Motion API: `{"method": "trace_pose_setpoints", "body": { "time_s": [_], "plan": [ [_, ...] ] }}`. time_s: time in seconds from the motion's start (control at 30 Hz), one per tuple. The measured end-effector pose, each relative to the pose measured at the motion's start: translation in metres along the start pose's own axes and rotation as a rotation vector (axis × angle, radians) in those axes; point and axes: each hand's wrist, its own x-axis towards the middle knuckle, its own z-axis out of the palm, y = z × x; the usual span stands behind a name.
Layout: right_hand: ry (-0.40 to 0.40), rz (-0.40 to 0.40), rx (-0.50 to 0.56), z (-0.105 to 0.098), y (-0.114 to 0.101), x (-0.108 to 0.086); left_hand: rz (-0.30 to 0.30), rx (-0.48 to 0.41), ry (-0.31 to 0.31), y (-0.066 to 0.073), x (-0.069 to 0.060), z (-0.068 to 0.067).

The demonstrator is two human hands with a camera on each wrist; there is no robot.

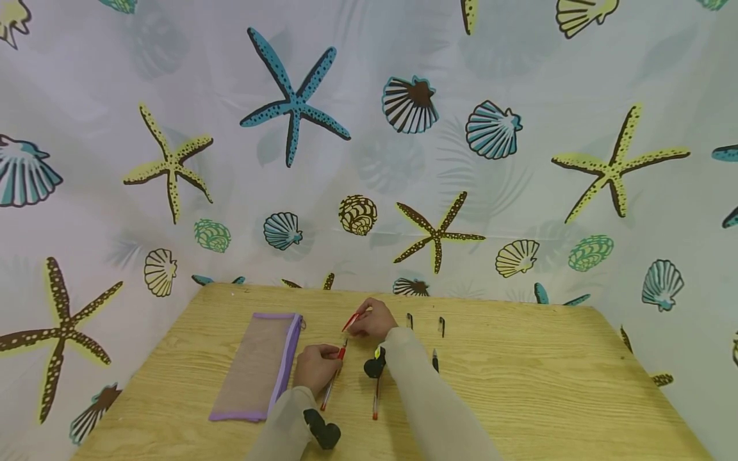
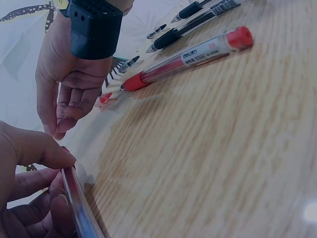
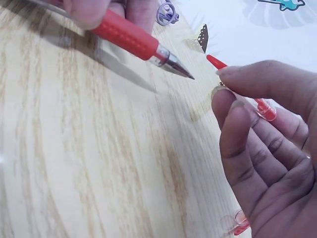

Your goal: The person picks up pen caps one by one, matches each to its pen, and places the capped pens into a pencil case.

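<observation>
My left hand (image 1: 316, 368) pinches an uncapped red gel pen (image 3: 129, 37) near its grip, the bare metal tip pointing up and away. Just beyond that tip, my right hand (image 1: 373, 320) pinches a clear pen cap with a red clip (image 3: 216, 62) between thumb and fingertips. Cap and tip are apart. A second red pen (image 2: 188, 62) lies uncapped on the table, partly under my right wrist in the head view. Its loose red cap (image 2: 105, 98) lies close to its tip.
Left of my hands lies a mesh pouch (image 1: 254, 368) with purple edging. To the right are uncapped black pens (image 2: 198, 22), one partly hidden by my right arm in the head view, and two black caps (image 1: 441, 326). A patterned curtain (image 1: 369, 160) hangs behind the table.
</observation>
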Motion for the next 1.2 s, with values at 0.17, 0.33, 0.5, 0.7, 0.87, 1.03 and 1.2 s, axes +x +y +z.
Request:
{"method": "trace_pose_setpoints", "body": {
  "time_s": [0.17,0.33,0.5,0.7,0.87,1.03,1.2],
  "plan": [
    [-0.013,-0.018,0.0,-0.001,0.005,0.003,0.0,-0.006,-0.001,-0.001,0.0,0.0],
    [-0.045,-0.03,0.014,-0.003,-0.006,-0.004,-0.01,-0.015,-0.003,-0.003,0.002,0.002],
    [-0.037,-0.023,0.021,-0.003,0.003,0.002,-0.009,-0.019,-0.006,-0.004,0.003,0.003],
    [-0.049,-0.032,0.05,-0.004,0.008,0.006,-0.007,-0.025,-0.007,-0.003,0.003,0.002],
    [-0.082,-0.058,0.068,-0.006,-0.001,-0.002,-0.005,-0.034,-0.008,-0.002,0.002,0.001],
    [-0.106,-0.079,0.038,-0.009,-0.008,-0.01,-0.009,-0.039,-0.01,-0.002,0.001,0.001],
    [-0.114,-0.1,-0.025,-0.011,-0.009,-0.011,-0.005,-0.036,-0.017,-0.003,0.001,0.0]
  ]
}}
